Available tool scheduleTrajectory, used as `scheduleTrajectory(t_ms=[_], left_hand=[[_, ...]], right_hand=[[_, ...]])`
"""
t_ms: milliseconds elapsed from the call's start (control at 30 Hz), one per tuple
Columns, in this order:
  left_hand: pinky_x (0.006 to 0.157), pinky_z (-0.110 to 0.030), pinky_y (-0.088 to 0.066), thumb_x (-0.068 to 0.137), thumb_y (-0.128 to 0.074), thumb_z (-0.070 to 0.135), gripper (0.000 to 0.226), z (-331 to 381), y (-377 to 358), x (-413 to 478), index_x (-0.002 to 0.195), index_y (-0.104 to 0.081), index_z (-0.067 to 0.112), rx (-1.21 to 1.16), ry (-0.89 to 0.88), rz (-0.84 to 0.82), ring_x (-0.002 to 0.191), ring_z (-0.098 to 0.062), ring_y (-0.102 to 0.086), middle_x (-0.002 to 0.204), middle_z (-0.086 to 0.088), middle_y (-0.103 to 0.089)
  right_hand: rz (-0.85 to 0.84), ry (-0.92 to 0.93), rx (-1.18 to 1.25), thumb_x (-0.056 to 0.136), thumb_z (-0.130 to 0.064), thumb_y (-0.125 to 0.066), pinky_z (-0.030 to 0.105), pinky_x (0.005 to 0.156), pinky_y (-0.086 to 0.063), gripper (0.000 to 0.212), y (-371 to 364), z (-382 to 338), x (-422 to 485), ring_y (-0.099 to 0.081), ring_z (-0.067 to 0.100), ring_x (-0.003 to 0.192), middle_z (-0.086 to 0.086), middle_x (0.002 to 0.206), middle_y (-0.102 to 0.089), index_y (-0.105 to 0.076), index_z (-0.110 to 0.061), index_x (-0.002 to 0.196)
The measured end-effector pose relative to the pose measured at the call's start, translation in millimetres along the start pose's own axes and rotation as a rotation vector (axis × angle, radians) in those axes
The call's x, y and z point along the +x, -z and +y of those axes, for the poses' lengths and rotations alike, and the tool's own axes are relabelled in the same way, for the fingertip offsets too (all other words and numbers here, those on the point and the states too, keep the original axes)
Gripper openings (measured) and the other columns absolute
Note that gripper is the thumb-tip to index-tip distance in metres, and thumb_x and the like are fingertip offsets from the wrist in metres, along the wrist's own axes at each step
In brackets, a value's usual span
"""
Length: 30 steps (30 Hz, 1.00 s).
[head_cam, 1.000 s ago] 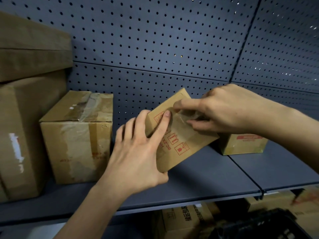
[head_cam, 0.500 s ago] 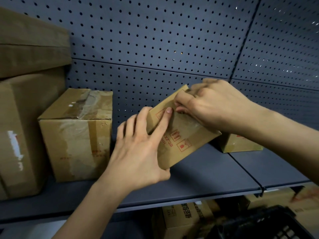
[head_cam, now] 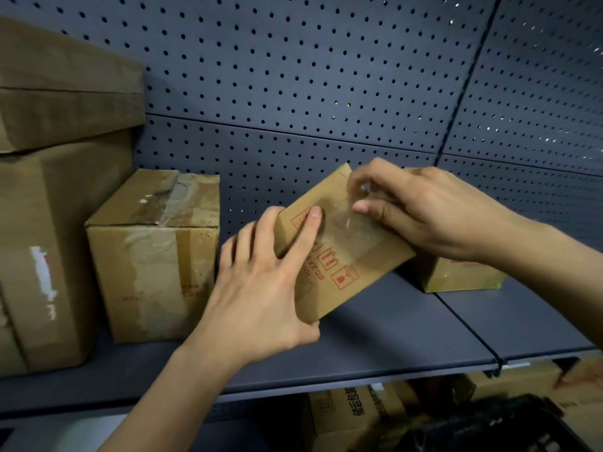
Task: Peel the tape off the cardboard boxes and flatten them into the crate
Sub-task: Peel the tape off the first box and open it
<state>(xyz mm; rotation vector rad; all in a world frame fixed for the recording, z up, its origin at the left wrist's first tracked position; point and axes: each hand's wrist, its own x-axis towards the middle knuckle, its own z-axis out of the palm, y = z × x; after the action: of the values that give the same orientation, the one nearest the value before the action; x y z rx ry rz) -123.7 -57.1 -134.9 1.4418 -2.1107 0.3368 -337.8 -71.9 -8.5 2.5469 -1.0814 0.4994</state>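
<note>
Back wall: dark pegboard behind everything.
Shelf: dark metal and carries all the boxes.
Stacked boxes: two large ones at far left, one on the other.
Taped box: medium, upright, just right of the stack, its tape not yet removed.
Crate: dark, below the shelf at lower right, blurred, well apart from the work.
Small box: the one being worked on, held tilted above the shelf between both hands.
Left hand: grip clamped round the small box's lower left end, index finger pressed flat on its face.
Right hand: nearer the tape, with its grip together, thumb and forefinger pinching the tape's upper end.
Tape: a clear strip across the small box's face, running from the top edge down and to the right under the right hand. The pull probably follows that line.
</note>
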Motion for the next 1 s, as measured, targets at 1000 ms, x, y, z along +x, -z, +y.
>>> scheduleTrajectory(t_ms=[1000], left_hand=[[0.108, -0.058, -0.035, 0.045, -0.070, 0.074, 0.143, 4, -22, -11, 0.159, 0.007, 0.033, -0.088, 0.052, 0.061, 0.133, -0.037, -0.028, 0.155, -0.016, -0.017]], right_hand=[[0.116, -0.202, 0.628, 0.104, -0.026, -0.040, 0.028, 0.060, -0.045, 0.016, -17, 4, -4, -0.053, 0.006, 0.065, -0.009, 0.078, -0.059, -0.048, -0.022, 0.091]])
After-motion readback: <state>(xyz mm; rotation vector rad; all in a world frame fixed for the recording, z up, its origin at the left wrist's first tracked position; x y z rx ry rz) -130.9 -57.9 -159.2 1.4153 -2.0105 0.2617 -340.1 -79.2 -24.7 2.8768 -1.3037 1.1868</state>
